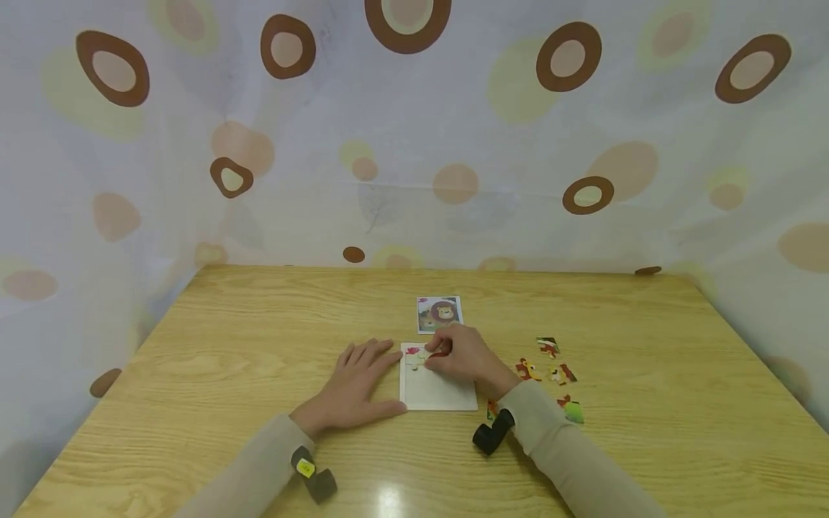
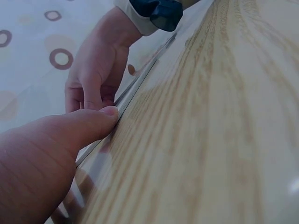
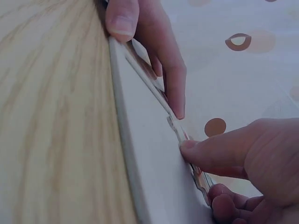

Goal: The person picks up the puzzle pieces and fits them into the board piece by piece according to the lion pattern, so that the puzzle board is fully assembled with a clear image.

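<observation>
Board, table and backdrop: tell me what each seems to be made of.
Board: probably stiff card, pale and smooth; it is flat with a thin, squared edge.
Table: wood or wood-look laminate, with a glossy finish; grain lines and a bright reflection show.
Backdrop: fabric or plastic sheet, printed with spots; soft creases suggest something thin, but which is unclear.

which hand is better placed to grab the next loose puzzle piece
Likely the right hand: the loose pieces lie on its side of the board, though it must first release the piece it pinches. The left hand touches the left edge, farther away.
</observation>
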`<act>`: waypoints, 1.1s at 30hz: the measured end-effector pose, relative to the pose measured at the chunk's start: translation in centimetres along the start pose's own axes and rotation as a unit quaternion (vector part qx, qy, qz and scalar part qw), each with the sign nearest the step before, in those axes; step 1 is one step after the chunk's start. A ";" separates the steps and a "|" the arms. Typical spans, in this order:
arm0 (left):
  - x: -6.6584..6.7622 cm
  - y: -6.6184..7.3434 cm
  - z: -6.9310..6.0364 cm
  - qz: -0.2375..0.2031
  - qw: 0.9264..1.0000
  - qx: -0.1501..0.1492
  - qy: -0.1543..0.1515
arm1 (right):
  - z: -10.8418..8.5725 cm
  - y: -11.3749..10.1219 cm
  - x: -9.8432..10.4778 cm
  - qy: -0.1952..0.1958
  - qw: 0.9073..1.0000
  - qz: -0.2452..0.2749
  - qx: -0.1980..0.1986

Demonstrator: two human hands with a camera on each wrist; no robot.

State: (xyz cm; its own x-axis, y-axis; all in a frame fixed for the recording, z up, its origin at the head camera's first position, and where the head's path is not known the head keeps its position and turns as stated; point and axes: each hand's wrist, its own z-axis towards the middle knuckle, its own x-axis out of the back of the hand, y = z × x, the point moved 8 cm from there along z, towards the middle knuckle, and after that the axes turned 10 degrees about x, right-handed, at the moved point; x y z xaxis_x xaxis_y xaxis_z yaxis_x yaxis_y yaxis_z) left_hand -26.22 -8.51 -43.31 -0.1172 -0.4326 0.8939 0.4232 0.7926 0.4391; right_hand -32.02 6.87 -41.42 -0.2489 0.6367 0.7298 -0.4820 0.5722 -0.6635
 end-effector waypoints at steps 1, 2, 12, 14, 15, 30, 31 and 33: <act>0.0 0.0 0.0 0.001 1.000 0.000 -0.001 | 0.0 0.0 0.0 -0.002 1.000 -0.003 0.001; -0.1 -0.1 0.0 0.001 1.000 0.000 -0.001 | 0.0 -0.1 0.0 -0.002 1.000 -0.006 0.001; 0.0 0.0 0.1 0.003 1.000 0.001 -0.002 | 0.0 -0.6 0.4 0.012 0.999 -0.044 -0.011; 0.0 0.1 0.1 0.003 1.000 0.000 -0.001 | 0.0 -0.6 0.4 0.016 0.999 -0.048 -0.014; 0.0 0.2 0.0 0.001 1.000 0.000 -0.001 | -0.1 -0.7 0.4 0.017 0.999 -0.048 -0.014; 0.0 0.0 0.1 0.005 1.000 0.003 0.000 | -0.6 -0.3 0.2 0.003 1.000 -0.003 0.020; 0.0 0.1 0.1 0.005 1.000 0.004 -0.001 | -0.6 -0.2 0.2 0.005 1.000 0.001 0.023; 0.0 0.0 0.1 0.005 1.000 0.005 -0.003 | -0.6 -0.3 0.1 0.007 0.999 0.004 0.031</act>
State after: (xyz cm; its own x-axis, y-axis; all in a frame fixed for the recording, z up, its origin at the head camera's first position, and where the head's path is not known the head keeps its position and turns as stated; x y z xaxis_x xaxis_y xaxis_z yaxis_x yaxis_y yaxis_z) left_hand -26.24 -8.44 -43.31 -0.1181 -0.4227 0.8986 0.4147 0.8012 0.4314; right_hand -31.38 7.15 -41.24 -0.2419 0.6477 0.7225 -0.5310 0.5348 -0.6573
